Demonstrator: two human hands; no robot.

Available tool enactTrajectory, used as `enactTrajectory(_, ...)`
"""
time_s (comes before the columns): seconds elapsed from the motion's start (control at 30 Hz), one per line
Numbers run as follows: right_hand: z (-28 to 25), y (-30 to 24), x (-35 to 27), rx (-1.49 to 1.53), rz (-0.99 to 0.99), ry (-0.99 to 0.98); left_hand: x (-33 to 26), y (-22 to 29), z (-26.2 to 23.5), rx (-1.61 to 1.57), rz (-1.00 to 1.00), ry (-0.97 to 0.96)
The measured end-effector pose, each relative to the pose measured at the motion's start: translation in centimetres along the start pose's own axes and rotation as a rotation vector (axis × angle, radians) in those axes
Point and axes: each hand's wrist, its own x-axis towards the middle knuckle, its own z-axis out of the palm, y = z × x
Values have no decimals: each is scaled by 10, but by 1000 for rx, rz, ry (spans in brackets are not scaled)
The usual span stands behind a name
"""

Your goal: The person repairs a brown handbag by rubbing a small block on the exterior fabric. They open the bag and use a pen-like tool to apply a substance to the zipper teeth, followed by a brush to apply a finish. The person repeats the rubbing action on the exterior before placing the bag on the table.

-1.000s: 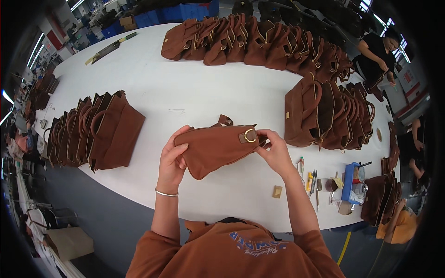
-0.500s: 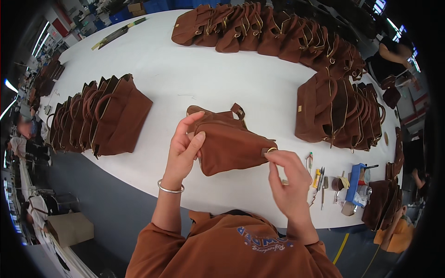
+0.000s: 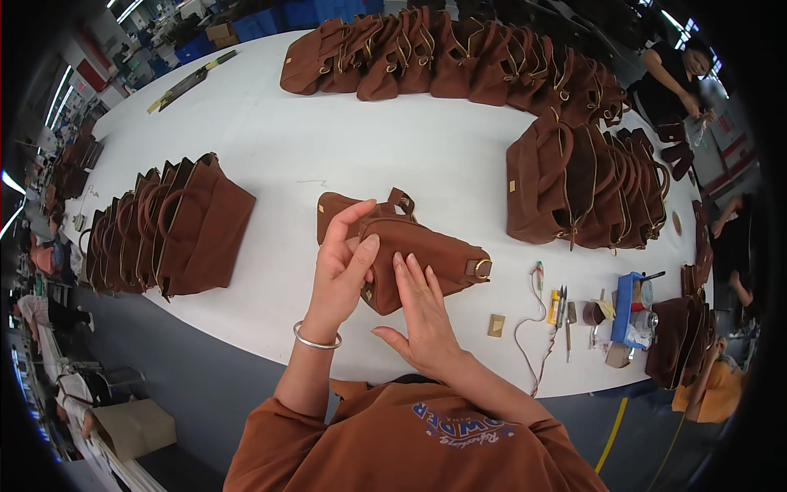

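Note:
A brown handbag (image 3: 447,252) lies on its side on the white table in front of me. Its near end is pinched at the left between the thumb and fingers of my left hand (image 3: 338,264), the index finger pointing up. On that wrist is a silver bangle (image 3: 317,337). My right hand (image 3: 422,316) rests flat against the bag's side, fingers stretched out and holding nothing. A gold-coloured ring (image 3: 484,268) on a short tab shows at the bag's right corner. Behind the bag a strap (image 3: 402,200) stands up. The bag's lower edge is partly hidden by my hands.
Brown bags stand in rows at the left (image 3: 205,225), right (image 3: 537,180) and far side (image 3: 393,53). Right of my hand lie a small tan square (image 3: 496,325), a cable (image 3: 518,328), pen-like tools (image 3: 561,307) and a blue box (image 3: 625,307). Other people are around the table.
My right hand has let go of the ring at the bag's corner and moved left, flattening onto its side. The tan square, earlier mostly behind that hand, now shows. The whole view has shifted slightly.

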Motion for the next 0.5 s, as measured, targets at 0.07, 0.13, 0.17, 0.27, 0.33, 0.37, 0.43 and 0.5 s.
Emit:
enactTrajectory(0.07,-1,0,0,12,-4,-19,0,1,1,8,3,0)
enactTrajectory(0.13,-3,-2,-1,76,-29,-15,1,2,0,21,12,-8)
enactTrajectory(0.17,-4,-4,-1,107,-42,-12,0,1,-1,32,20,-16)
enactTrajectory(0.27,-12,-23,-6,347,-206,-20,2,4,-4,56,17,-43)
enactTrajectory(0.33,-5,-26,-11,362,-312,76,3,4,-4,55,16,-65)
enactTrajectory(0.37,-3,-27,-13,367,-364,124,3,4,-5,48,22,-72)
enactTrajectory(0.43,-6,-22,-9,354,-212,214,3,4,-8,53,32,-75)
enactTrajectory(0.5,-10,-14,-3,288,-63,320,3,4,-9,65,33,-80)
